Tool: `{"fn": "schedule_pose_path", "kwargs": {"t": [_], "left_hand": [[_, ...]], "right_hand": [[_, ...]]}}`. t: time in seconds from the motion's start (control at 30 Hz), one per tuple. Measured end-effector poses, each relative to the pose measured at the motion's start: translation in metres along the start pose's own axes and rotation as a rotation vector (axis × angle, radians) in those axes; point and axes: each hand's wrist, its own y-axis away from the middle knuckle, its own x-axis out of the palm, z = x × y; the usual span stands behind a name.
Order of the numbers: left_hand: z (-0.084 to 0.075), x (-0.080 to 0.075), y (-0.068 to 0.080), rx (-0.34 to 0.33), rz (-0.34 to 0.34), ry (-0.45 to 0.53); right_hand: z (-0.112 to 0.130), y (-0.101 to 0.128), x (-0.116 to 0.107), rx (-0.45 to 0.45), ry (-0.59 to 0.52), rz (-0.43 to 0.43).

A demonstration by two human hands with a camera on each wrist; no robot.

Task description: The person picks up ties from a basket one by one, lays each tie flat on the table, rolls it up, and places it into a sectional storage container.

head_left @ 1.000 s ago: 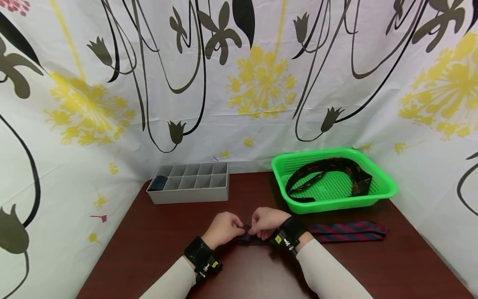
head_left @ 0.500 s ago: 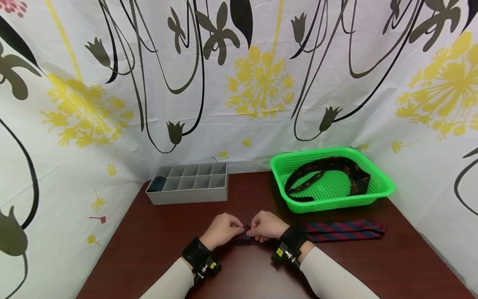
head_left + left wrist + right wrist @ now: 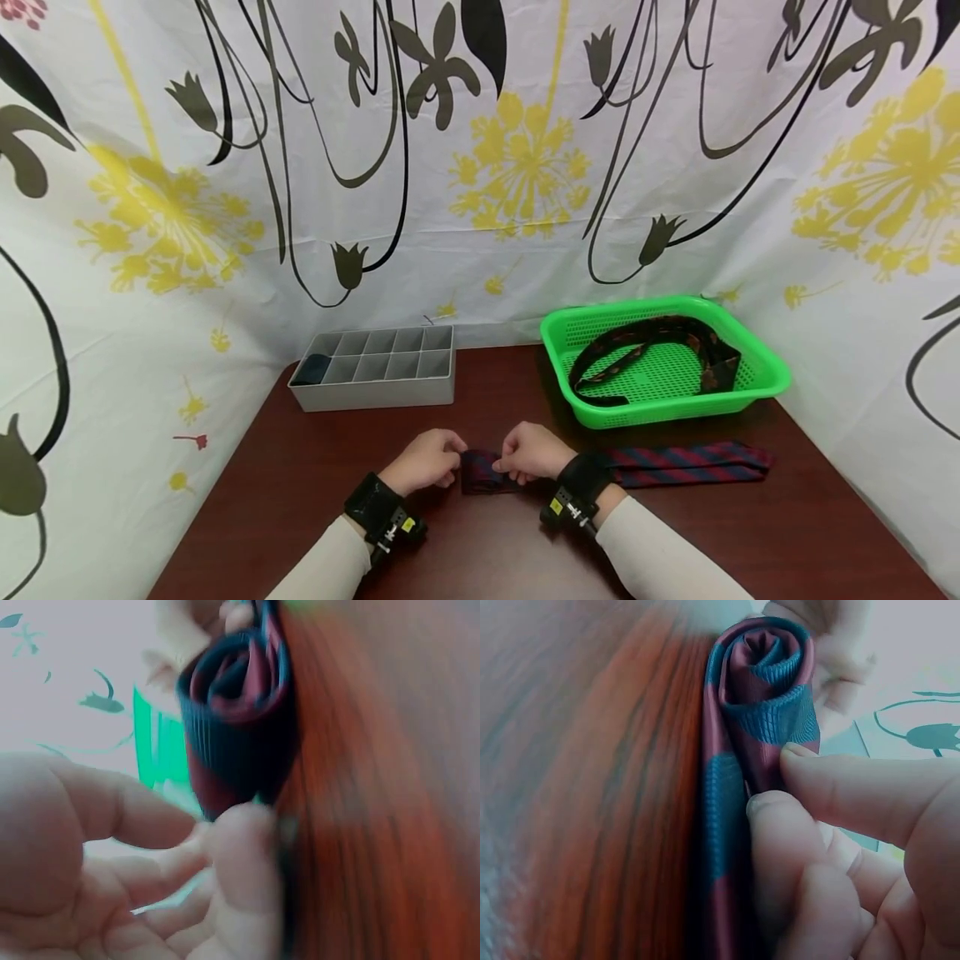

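A red and navy striped necktie (image 3: 690,464) lies along the table, its left part coiled into a roll (image 3: 478,472). My left hand (image 3: 426,460) is at the left edge of the roll. In the left wrist view, blurred, its thumb and forefinger pinch the near end of the coiled necktie (image 3: 240,754). My right hand (image 3: 536,450) is over the right side of the roll; in the right wrist view its thumb and forefinger pinch the fabric just beside the spiral (image 3: 769,709). The stretch of tie under the right wrist is hidden.
Behind, a green plastic basket (image 3: 667,411) holds a dark patterned necktie (image 3: 705,346). A grey divided box (image 3: 390,394) stands back left, with a dark rolled item (image 3: 312,369) in its front left compartment. Patterned cloth (image 3: 420,208) hangs at the table's back and sides.
My left hand has shifted left, away from the right hand, and more of the coiled part shows between them. The right hand stays almost in place on the necktie.
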Motion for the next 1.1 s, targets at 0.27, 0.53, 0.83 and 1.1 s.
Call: {"fn": "schedule_pose_path", "kwargs": {"t": [0.27, 0.53, 0.83, 1.1], "left_hand": [[0.001, -0.01, 0.003, -0.017, 0.136, 0.24], [-0.005, -0.014, 0.004, 0.036, 0.098, 0.28], [-0.015, 0.009, -0.002, 0.131, -0.017, -0.017], [-0.018, 0.024, -0.012, 0.152, -0.098, -0.211]], "right_hand": [[-0.002, 0.0, 0.002, -0.023, 0.023, -0.002], [0.002, -0.001, 0.019, -0.106, 0.139, -0.117], [-0.001, -0.004, 0.006, -0.145, 0.239, -0.12], [-0.003, -0.001, -0.033, -0.054, 0.092, 0.126]]}}
